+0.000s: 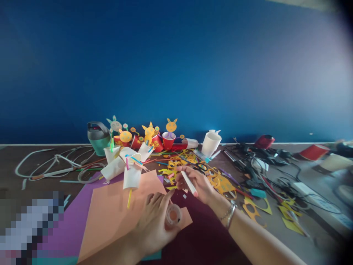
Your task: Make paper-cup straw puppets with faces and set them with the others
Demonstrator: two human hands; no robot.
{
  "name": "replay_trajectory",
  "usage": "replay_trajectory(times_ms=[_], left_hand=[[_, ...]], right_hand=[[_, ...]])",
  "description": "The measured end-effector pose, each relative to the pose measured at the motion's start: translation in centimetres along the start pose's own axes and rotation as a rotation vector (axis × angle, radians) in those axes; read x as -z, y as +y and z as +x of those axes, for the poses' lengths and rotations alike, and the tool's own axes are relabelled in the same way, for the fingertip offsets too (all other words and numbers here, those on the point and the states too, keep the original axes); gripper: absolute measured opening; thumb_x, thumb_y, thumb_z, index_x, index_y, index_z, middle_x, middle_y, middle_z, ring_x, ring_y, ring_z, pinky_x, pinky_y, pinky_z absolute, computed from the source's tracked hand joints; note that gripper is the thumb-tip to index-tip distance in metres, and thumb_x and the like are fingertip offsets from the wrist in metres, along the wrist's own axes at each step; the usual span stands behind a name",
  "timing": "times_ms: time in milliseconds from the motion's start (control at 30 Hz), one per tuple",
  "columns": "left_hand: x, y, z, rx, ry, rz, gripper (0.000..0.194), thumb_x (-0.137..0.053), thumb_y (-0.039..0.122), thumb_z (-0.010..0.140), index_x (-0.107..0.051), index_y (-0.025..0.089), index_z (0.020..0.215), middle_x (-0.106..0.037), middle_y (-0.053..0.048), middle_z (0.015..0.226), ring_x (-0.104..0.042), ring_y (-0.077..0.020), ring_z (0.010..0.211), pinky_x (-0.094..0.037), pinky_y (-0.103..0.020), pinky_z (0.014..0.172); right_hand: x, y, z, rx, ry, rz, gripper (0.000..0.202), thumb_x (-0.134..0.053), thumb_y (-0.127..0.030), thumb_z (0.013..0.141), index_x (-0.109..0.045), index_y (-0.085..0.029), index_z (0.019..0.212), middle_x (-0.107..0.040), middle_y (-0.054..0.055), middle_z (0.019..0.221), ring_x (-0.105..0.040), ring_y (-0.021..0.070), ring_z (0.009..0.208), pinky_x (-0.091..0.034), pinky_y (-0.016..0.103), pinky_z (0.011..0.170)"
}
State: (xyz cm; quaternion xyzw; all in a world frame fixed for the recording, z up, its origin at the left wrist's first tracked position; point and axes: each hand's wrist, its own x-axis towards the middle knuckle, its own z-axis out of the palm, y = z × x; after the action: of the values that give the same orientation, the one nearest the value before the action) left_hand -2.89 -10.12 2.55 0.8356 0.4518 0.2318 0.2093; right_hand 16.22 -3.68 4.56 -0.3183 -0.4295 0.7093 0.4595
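My left hand (154, 221) is curled around a small clear roll of tape (178, 211), which rests on the orange paper (110, 209). Orange shows through the hole in the roll. In my right hand (202, 186) is a white marker (188, 181) with a pinkish-red end, held at a slant above the dark sheet, a little beyond the roll. Purple paper (59, 228) sticks out from beneath the orange sheet. A white paper cup (132, 176) with straws stands upside down near the orange sheet's far edge.
Red cups (168, 141) with rabbit-like paper figures line the back by the blue wall. Yellow paper scraps (223, 184) and black scissors (200, 167) lie beyond my right hand. Tangled cables (275, 158) fill the right; a green bottle (98, 140) stands back left.
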Motion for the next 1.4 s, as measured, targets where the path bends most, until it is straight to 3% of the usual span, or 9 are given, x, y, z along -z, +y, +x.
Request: replay_trajectory(times_ms=[133, 333, 433, 567, 700, 900, 1067, 1233, 1400], left_hand=[[-0.3, 0.0, -0.3, -0.051, 0.038, -0.017, 0.061, -0.063, 0.012, 0.064, -0.042, 0.021, 0.121, -0.058, -0.006, 0.103, -0.051, -0.0268, 0.096, -0.040, -0.045, 0.087], [-0.4, 0.1, -0.3, -0.043, 0.044, -0.023, 0.060, -0.071, 0.016, 0.058, -0.044, 0.021, 0.111, -0.057, -0.007, 0.107, -0.052, -0.0288, 0.100, -0.037, -0.049, 0.092], [-0.5, 0.0, -0.1, -0.015, 0.052, -0.003, 0.064, -0.074, 0.021, 0.057, -0.043, 0.022, 0.113, -0.058, -0.007, 0.106, -0.053, -0.0301, 0.100, -0.037, -0.051, 0.091], [-0.8, 0.0, -0.2, -0.071, 0.116, 0.032, 0.054, -0.063, 0.009, 0.060, -0.044, 0.023, 0.110, -0.060, -0.004, 0.099, -0.057, -0.0258, 0.094, -0.039, -0.047, 0.090], [-0.9, 0.1, -0.3, -0.098, 0.188, 0.071, 0.056, -0.057, 0.004, 0.056, -0.043, 0.022, 0.107, -0.060, -0.005, 0.095, -0.058, -0.0249, 0.091, -0.042, -0.044, 0.088], [-1.3, -0.2, -0.1, -0.133, 0.226, 0.096, 0.050, -0.057, 0.011, 0.061, -0.045, 0.022, 0.107, -0.061, -0.006, 0.094, -0.059, -0.0246, 0.087, -0.044, -0.042, 0.086], [-1.6, -0.2, -0.1, -0.136, 0.264, 0.097, 0.047, -0.055, 0.013, 0.062, -0.046, 0.021, 0.108, -0.060, -0.006, 0.094, -0.059, -0.0242, 0.086, -0.045, -0.040, 0.083], [-1.2, 0.4, 0.2, -0.101, 0.275, 0.102, 0.031, -0.053, 0.014, 0.065, -0.048, 0.023, 0.094, -0.060, -0.003, 0.085, -0.059, -0.0220, 0.078, -0.045, -0.036, 0.076], [-0.8, 0.7, 0.3, -0.086, 0.220, 0.072, 0.032, -0.055, 0.012, 0.061, -0.049, 0.024, 0.090, -0.059, -0.002, 0.082, -0.058, -0.0226, 0.077, -0.045, -0.038, 0.077]], right_hand=[[-0.1, 0.9, -1.1, -0.004, -0.111, -0.013, 0.023, -0.058, -0.029, 0.078, -0.057, -0.017, 0.098, -0.067, 0.006, 0.084, -0.064, 0.0175, 0.069, -0.047, 0.028, 0.062], [0.3, 2.6, -1.5, 0.081, 0.136, -0.165, 0.028, -0.037, -0.045, 0.092, -0.052, -0.021, 0.089, -0.057, -0.002, 0.060, -0.048, 0.0115, 0.045, -0.029, 0.023, 0.043], [0.7, 3.0, -1.4, 0.082, 0.204, -0.170, 0.019, -0.041, -0.039, 0.090, -0.048, -0.022, 0.084, -0.049, -0.004, 0.061, -0.042, 0.0110, 0.050, -0.029, 0.023, 0.047], [1.0, 3.3, -1.1, 0.034, 0.255, -0.309, 0.010, -0.052, -0.026, 0.080, -0.046, -0.021, 0.075, -0.037, -0.008, 0.056, -0.032, 0.0086, 0.049, -0.024, 0.022, 0.046], [1.1, 3.5, -1.1, 0.033, 0.192, -0.477, 0.012, -0.061, -0.021, 0.073, -0.049, -0.019, 0.074, -0.047, -0.006, 0.062, -0.041, 0.0083, 0.054, -0.028, 0.020, 0.048], [1.7, 4.2, -1.0, 0.046, 0.171, -0.481, 0.023, -0.051, -0.035, 0.087, -0.051, -0.019, 0.070, -0.046, -0.006, 0.052, -0.040, 0.0081, 0.047, -0.029, 0.021, 0.045], [1.7, 4.3, -0.8, 0.037, 0.184, -0.497, 0.018, -0.052, -0.032, 0.086, -0.053, -0.019, 0.074, -0.049, -0.005, 0.053, -0.040, 0.0081, 0.047, -0.029, 0.020, 0.044], [1.3, 3.9, -0.8, 0.039, 0.187, -0.535, 0.013, -0.058, -0.026, 0.081, -0.054, -0.018, 0.073, -0.051, -0.004, 0.057, -0.042, 0.0081, 0.050, -0.030, 0.020, 0.045], [1.3, 4.1, -0.8, 0.027, 0.165, -0.521, 0.014, -0.058, -0.029, 0.082, -0.054, -0.019, 0.072, -0.055, -0.003, 0.056, -0.047, 0.0098, 0.050, -0.033, 0.021, 0.047]])
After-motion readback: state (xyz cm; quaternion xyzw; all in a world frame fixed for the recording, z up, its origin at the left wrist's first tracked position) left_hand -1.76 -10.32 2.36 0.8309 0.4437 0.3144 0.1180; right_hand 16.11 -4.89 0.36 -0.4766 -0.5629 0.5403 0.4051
